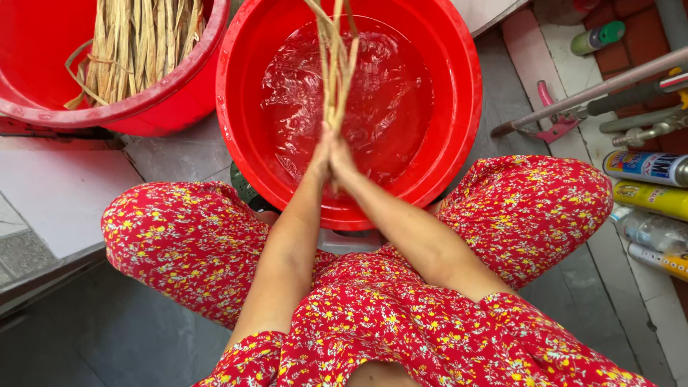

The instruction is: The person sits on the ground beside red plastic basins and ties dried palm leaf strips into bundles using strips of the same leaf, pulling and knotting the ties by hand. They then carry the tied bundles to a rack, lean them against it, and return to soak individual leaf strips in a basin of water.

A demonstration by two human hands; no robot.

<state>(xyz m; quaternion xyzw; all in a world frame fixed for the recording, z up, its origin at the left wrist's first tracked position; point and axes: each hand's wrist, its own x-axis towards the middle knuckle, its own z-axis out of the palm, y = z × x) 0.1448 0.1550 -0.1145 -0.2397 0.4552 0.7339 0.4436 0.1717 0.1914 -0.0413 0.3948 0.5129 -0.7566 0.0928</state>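
A red basin [459, 107] full of water stands between my knees. Over it, my left hand [320, 154] and my right hand [342, 159] are pressed together, both closed around the lower end of a thin bundle of pale dried straw strands [335, 64]. The strands rise from my hands toward the top edge of the view, above the rippling water. At the top left a second red basin [175, 86] holds a larger heap of the same dried strands [136, 43]. I am squatting in red flowered clothes.
At the right, several spray cans and bottles [648, 197] lie on the tiled floor beside metal pipes and a tap [638, 129]. A green-capped bottle [598, 37] lies at the top right. A raised grey step [57, 193] is at the left.
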